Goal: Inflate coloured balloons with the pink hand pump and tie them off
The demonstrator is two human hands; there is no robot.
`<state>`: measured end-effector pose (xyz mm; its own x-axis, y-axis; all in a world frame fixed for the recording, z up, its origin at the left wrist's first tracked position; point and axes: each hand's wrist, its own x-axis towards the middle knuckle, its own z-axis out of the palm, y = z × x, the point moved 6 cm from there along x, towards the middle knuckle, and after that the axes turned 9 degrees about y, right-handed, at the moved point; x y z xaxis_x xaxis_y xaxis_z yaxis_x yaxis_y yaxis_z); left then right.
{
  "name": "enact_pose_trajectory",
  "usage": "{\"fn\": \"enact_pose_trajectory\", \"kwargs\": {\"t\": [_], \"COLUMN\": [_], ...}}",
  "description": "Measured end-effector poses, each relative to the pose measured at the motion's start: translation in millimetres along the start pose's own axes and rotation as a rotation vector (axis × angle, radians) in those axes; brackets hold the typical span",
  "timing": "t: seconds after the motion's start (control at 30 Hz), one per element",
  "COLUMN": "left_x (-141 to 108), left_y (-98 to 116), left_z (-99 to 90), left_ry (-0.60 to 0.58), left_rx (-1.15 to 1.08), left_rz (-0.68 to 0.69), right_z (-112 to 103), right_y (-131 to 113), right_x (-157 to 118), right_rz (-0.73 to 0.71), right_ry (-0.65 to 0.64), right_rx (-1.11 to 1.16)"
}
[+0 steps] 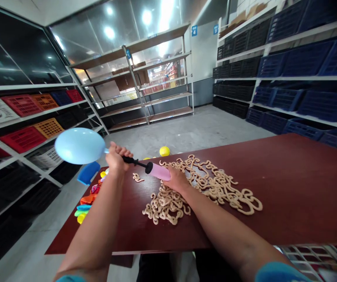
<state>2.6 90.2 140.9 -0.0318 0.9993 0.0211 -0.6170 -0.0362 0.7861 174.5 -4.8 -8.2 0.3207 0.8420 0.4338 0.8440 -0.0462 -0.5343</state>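
Note:
A pale blue inflated balloon [80, 146] sticks out to the left of my left hand [118, 156], its neck running to my fingers. The same hand is closed around the black end of a balloon pump [160, 171]. From there a black rod leads to the pump's pink barrel. My right hand [176, 179] is wrapped around the barrel's other end. Below and around it lies a pile of beige, curly, worm-like pieces [168, 201] on the dark red table [292, 188]. A small separate bit of them [137, 178] rests to the left.
Uninflated, colourful balloons [87, 199] lie along the table's left edge. A yellow balloon [164, 151] shows beyond the far edge, and a blue stool [88, 173] stands at left. Shelves with crates [318, 105] line the right; more crates [23, 139] are on the left.

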Motion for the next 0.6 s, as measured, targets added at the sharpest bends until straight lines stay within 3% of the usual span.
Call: {"fn": "enact_pose_trajectory", "kwargs": {"t": [0.13, 0.27, 0.4, 0.6], "left_x": [-13, -18, -13, -4], "left_y": [-42, -49, -21, 61], "left_z": [0.7, -2.8, -8.1, -1.4], "left_ry": [0.019, 0.011, 0.022, -0.021], "left_rx": [-0.003, -0.015, 0.011, 0.039], "left_rz": [-0.038, -0.041, -0.039, 0.084], "right_z": [1, -2, -5, -5], "right_y": [1, -2, -6, -5], "right_x": [0, -1, -3, -2], "right_rz": [-0.008, -0.019, -0.024, -0.014], "right_ry": [-0.009, -0.014, -0.008, -0.015], "right_rx": [-0.017, 0.000, 0.024, 0.074]}}
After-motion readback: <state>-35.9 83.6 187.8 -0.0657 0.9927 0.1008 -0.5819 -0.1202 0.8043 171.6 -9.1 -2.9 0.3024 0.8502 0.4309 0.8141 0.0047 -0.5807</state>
